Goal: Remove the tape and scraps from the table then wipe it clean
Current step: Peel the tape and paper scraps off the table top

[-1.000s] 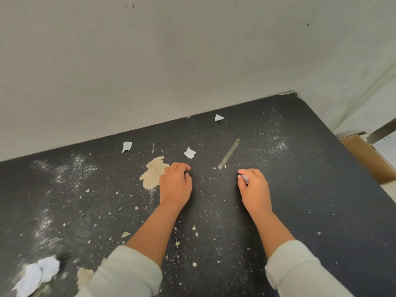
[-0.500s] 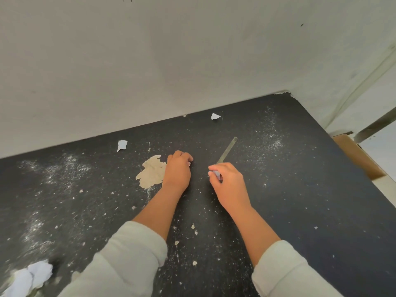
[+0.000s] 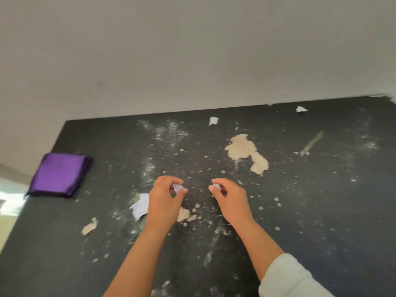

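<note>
The black table (image 3: 321, 221) is dusted with white powder and crumbs. My left hand (image 3: 164, 202) pinches a small white paper scrap (image 3: 177, 187) between thumb and fingers. Close beside it, my right hand (image 3: 232, 200) pinches another small white scrap (image 3: 216, 186). A larger white paper piece (image 3: 141, 205) lies just left of my left hand. A big beige torn patch (image 3: 246, 150) sits further back on the right. A thin strip of tape (image 3: 311, 143) lies far right. Two small white scraps (image 3: 213, 120) (image 3: 301, 109) rest near the wall.
A folded purple cloth (image 3: 59, 174) lies at the table's left edge. A beige scrap (image 3: 90, 227) lies at the front left, and another (image 3: 183, 214) under my left wrist. The grey wall (image 3: 192, 50) borders the table's far side.
The view has swung left, bringing the purple cloth into sight. Both hands have come back toward me and left, away from the tape strip, each now holding a small white scrap.
</note>
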